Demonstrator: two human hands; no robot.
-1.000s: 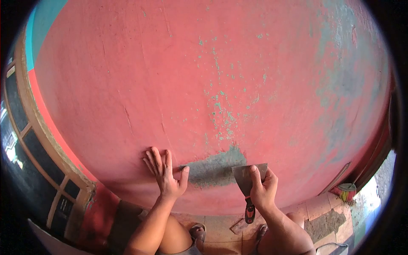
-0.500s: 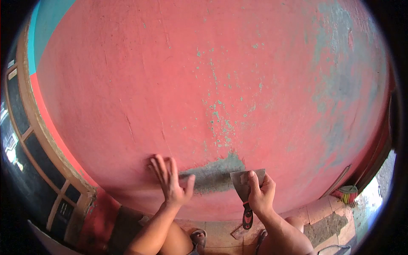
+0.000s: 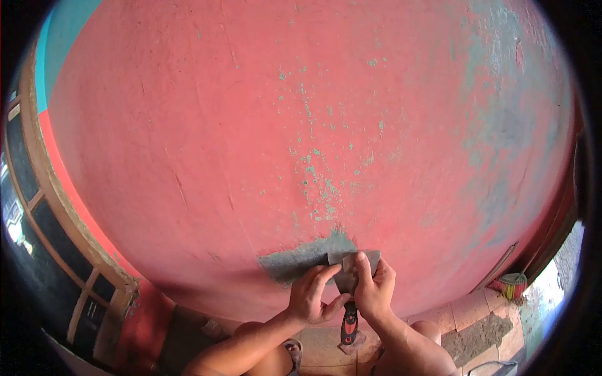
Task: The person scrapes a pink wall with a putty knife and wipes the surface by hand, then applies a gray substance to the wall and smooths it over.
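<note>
My right hand (image 3: 374,289) grips a putty knife (image 3: 347,285) by its wide metal blade, thumb flat on the near face. The black-and-red handle (image 3: 350,326) hangs down below. My left hand (image 3: 311,294) is at the left side of the blade, its bent index fingertip at the blade's edge and its thumb near the top of the handle, with a gap between the two. The other left fingers are partly hidden. Just behind the hands is a bare grey patch (image 3: 291,263) low on the red painted wall (image 3: 157,138).
Small chips in the paint rise above the patch, and a larger worn grey-green area (image 3: 501,125) lies at right. A wood-framed window (image 3: 63,250) borders the left. On the tiled floor (image 3: 461,310) are grey debris (image 3: 480,338) and, by the wall, a broom (image 3: 514,285).
My left hand has left the wall beside the grey patch and come right and down to the putty knife. The right hand, with the knife, has shifted slightly left.
</note>
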